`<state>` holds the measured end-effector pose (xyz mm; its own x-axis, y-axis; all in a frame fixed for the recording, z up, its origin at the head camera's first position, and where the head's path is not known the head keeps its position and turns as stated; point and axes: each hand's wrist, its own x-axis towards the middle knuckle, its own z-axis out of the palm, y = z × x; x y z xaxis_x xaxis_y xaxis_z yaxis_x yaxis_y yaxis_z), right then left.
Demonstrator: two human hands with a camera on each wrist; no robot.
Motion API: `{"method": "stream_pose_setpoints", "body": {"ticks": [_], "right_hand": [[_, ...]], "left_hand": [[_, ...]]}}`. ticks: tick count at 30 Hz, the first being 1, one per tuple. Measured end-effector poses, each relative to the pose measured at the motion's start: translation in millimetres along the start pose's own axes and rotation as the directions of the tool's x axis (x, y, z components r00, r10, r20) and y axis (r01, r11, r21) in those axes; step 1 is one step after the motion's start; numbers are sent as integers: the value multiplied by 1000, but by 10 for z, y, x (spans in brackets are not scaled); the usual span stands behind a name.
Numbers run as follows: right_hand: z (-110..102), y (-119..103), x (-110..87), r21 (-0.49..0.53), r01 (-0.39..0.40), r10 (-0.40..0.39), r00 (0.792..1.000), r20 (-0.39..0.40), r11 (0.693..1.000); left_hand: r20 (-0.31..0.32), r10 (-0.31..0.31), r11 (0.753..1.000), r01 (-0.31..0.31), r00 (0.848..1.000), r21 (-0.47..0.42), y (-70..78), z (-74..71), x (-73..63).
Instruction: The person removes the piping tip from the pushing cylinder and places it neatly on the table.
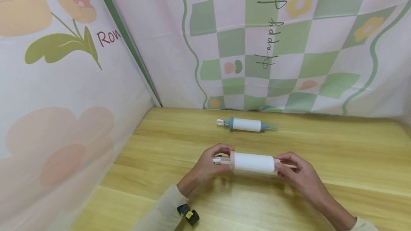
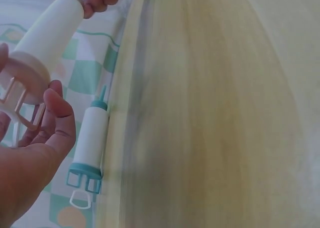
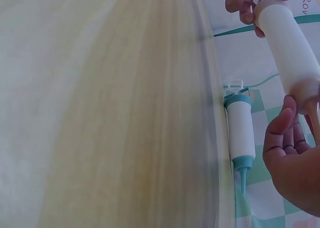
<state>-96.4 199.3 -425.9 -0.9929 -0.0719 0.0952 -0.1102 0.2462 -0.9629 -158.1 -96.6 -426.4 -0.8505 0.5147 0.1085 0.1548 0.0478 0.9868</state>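
A: Where is the tube (image 1: 253,162) sitting?
B: Between the hands, its long axis running from the left hand (image 1: 208,159) to the right hand (image 1: 297,170), the white handle (image 1: 217,160) pointing left and the nozzle (image 1: 291,166) pointing right

A: What are the hands doing?
B: The left is gripping the flange (image 1: 232,160), its fingers curling round the rim; the right is pinching the cap (image 3: 306,94) at the nozzle's base

A: Which hand is nearer?
B: Neither, both are touching it, one at each end; it seems to be hanging above the surface (image 1: 167,134), with shadows falling below

A: And the teal tube (image 1: 246,124)?
B: It's lying just beyond the hands, roughly parallel, its tip also pointing right

A: How much room are they getting?
B: Forward, I'd say little: the teal tube, the far edge and the cloth (image 1: 263,92) are limiting it; rightward and toward the body, more wood is stretching out
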Motion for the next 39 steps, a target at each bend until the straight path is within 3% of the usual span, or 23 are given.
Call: {"method": "stream_pose_setpoints", "body": {"ticks": [12,39], "right_hand": [[24,18,-15,45,105,-105,994,-6,993],[38,30,20,103,105,-103,994,-20,989]], "left_hand": [[-19,4,1000,-4,1000,-12,-18,3,-11],[-60,2,999,-5,998,-48,-23,6,-52]]}}
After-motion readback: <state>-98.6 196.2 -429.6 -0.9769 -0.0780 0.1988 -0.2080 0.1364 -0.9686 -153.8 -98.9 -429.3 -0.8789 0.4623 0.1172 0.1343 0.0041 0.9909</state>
